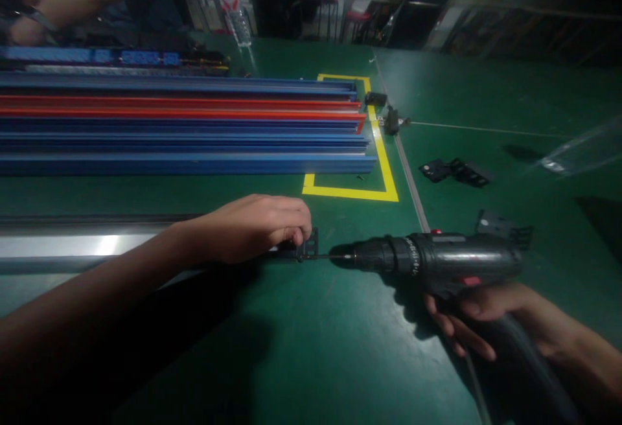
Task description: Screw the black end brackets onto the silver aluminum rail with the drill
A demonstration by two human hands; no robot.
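Table: smooth green top, slight sheen. Long straight blue channels on it, ribbed edges, with an orange-red channel among them. Nearer: silver profile, bright metallic face, dark far edge, running in from the left. Flat yellow tape makes an angular outline at the channel ends. Drill: black body, rounded barrel, knurled-looking collar, red switch, lying level, nose pointing left. Clear ribbed plastic bottle upright at the back. Black end piece, open frame shape, at the silver profile's right end. Thin straight bit reaches its lower edge; can't confirm contact.

Right hand: grip clamped round drill handle. Left hand: grip closed, fingers curled, pinching the end piece.
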